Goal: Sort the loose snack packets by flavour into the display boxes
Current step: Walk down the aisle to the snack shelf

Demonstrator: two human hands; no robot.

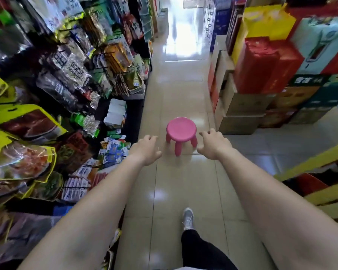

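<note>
Both arms stretch forward over a shop aisle. My left hand (pixel 145 150) hangs with loosely curled fingers and holds nothing, just right of the low shelf edge. My right hand (pixel 213 144) is also loosely curled and holds nothing, to the right of a pink stool (pixel 180 127). Loose blue-and-white snack packets (pixel 113 151) lie in a heap on the low shelf at the left, next to my left hand. White display boxes (pixel 115 114) stand behind them on the same shelf.
Hanging snack bags (pixel 70 75) fill the rack on the left. Stacked cartons (pixel 242 106) and red and yellow gift boxes (pixel 261 65) line the right side. The tiled aisle floor (pixel 183 84) runs ahead. My foot in a grey shoe (pixel 188 218) is below.
</note>
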